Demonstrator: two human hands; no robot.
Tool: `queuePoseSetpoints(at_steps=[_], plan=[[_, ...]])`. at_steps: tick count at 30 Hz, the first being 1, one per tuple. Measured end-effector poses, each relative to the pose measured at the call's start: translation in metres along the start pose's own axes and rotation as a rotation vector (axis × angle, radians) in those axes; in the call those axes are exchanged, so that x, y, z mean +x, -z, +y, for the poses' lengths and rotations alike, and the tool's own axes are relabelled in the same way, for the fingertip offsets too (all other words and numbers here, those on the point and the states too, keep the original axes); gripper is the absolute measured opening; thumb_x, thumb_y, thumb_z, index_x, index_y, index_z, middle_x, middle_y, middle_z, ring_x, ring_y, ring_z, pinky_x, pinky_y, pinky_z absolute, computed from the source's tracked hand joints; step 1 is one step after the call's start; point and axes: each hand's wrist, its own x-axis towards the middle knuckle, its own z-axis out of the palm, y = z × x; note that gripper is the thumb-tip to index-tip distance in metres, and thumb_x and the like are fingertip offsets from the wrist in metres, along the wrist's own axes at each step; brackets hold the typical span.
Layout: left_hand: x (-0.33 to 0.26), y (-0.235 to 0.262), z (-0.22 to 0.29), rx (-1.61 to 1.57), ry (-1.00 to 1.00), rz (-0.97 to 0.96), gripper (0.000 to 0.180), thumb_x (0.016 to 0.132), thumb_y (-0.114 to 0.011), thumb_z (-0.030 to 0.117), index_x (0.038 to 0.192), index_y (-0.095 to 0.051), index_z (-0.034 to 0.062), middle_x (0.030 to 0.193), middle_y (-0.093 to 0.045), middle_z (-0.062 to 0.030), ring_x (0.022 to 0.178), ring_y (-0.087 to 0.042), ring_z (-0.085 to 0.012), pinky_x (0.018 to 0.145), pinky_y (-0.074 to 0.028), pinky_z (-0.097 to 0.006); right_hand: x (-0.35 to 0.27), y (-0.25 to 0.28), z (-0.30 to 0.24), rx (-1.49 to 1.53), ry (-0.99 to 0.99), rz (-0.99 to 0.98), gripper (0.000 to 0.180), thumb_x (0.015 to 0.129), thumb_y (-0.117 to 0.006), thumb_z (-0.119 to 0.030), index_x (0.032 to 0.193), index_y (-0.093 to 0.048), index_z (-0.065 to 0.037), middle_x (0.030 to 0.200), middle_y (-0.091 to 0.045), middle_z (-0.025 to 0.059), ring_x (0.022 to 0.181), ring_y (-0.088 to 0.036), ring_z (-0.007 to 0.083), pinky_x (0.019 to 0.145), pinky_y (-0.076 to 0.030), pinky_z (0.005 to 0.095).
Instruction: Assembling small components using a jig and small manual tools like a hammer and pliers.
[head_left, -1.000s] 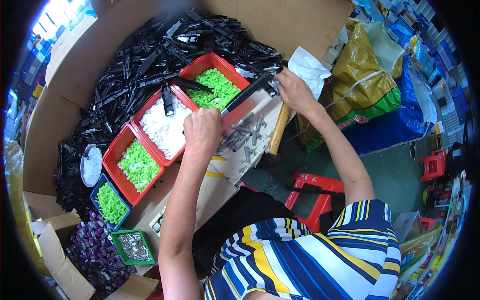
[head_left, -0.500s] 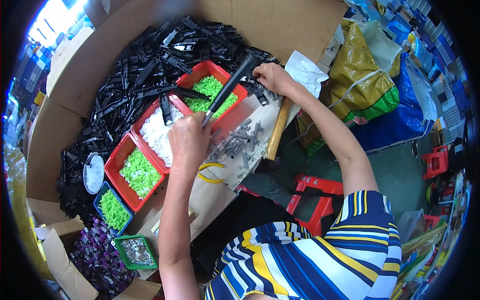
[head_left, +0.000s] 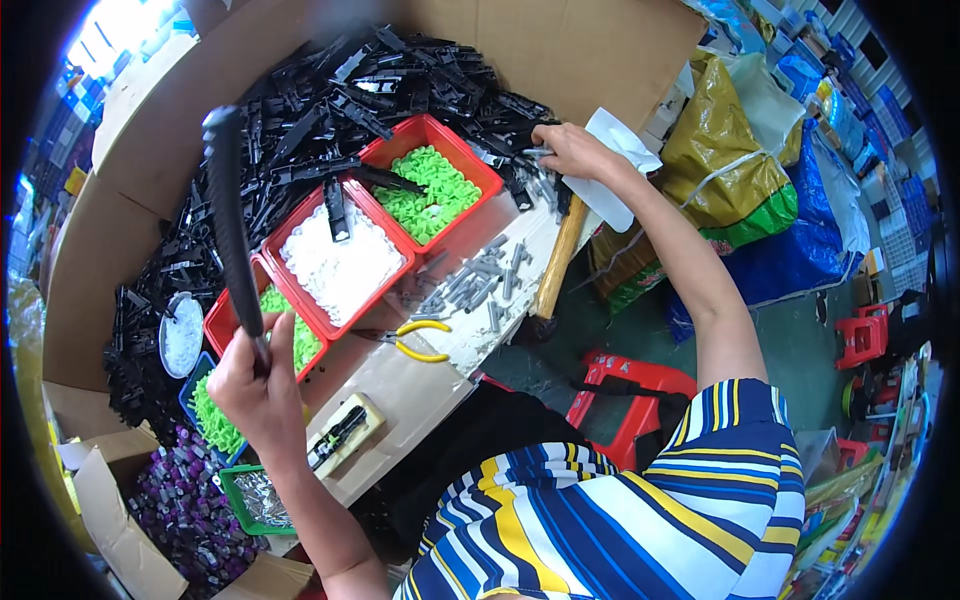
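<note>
My left hand (head_left: 260,395) is closed around the metal lower end of a long tool with a black ribbed handle (head_left: 228,200). The handle points up over the lower red bin (head_left: 218,325), partly covering it and its green pieces. At the far right of the table, my right hand (head_left: 582,155) has its fingers curled together among black plastic parts and grey tubes; what they pinch is hidden. More grey tubes (head_left: 480,285) lie loose on the tabletop. Yellow-handled pliers (head_left: 428,354) rest near them. Close to my left wrist, a pale block (head_left: 370,415) carries a small black part.
A heap of black plastic parts (head_left: 290,140) fills the back against cardboard walls (head_left: 95,250). Two other red bins hold white pieces (head_left: 345,265) and green pieces (head_left: 425,185). A wooden handle (head_left: 558,262) lies along the right edge. A red stool (head_left: 620,435) stands below.
My left hand has moved left and toward me with the tool, whose handle now stands more upright. The pale block and pliers show more fully. My right hand has shifted slightly right.
</note>
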Motion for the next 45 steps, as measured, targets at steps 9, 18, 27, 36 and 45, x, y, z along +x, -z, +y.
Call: queuePoseSetpoints(at_steps=[9,18,27,36,45], plan=[[-0.039,0.030,-0.010,0.030,0.069,0.071,0.012,0.088,-0.075,0.006,0.086,-0.068,-0.0037,0.060,-0.037,0.0041,0.054,-0.032,-0.0040,0.048,-0.023,-0.025,-0.003,-0.006,0.002,0.033,0.009,-0.067,0.026,0.081,-0.067,-0.015,0.103,-0.067,-0.001,0.099,-0.069,0.0215,0.100,-0.066,0.0381,0.085,-0.052,0.0463],[-0.051,0.033,-0.019,0.047,0.119,0.057,0.014,0.089,-0.075,0.008,0.086,-0.068,-0.0031,0.060,-0.037,0.0041,0.054,-0.030,-0.0045,0.049,-0.022,-0.026,-0.010,-0.014,-0.049,0.191,0.046,-0.153,0.030,0.080,-0.068,-0.021,0.092,-0.067,0.006,0.086,-0.070,0.0224,0.085,-0.071,0.0340,0.077,-0.054,0.0432],[-0.055,0.033,-0.023,0.038,0.153,0.050,0.015,0.090,-0.075,0.010,0.086,-0.068,-0.0031,0.060,-0.036,0.0043,0.054,-0.030,-0.0049,0.049,-0.023,-0.026,-0.033,-0.021,-0.068,0.617,-0.112,-0.206,0.028,0.089,-0.067,-0.013,0.108,-0.063,0.007,0.088,-0.071,0.0146,0.072,-0.070,0.0197,0.067,-0.056,0.0329],[-0.064,0.038,-0.022,0.075,0.186,0.083,0.014,0.090,-0.075,0.009,0.086,-0.068,-0.0035,0.059,-0.038,0.0041,0.054,-0.030,-0.0042,0.048,-0.022,-0.025,-0.081,0.000,-0.087,0.187,0.372,-0.085,0.034,0.077,-0.068,0.004,0.108,-0.067,-0.009,0.105,-0.057,0.0126,0.100,-0.062,0.0318,0.080,-0.052,0.0405],[-0.086,0.050,-0.019,0.106,0.215,0.049,0.014,0.090,-0.075,0.008,0.086,-0.068,-0.0033,0.060,-0.043,0.0028,0.055,-0.033,-0.0053,0.049,-0.026,-0.026,-0.070,0.008,-0.103,-0.046,0.512,-0.044,0.024,0.073,-0.068,0.002,0.095,-0.062,-0.004,0.101,-0.055,0.0115,0.095,-0.062,0.0325,0.076,-0.052,0.0429]])
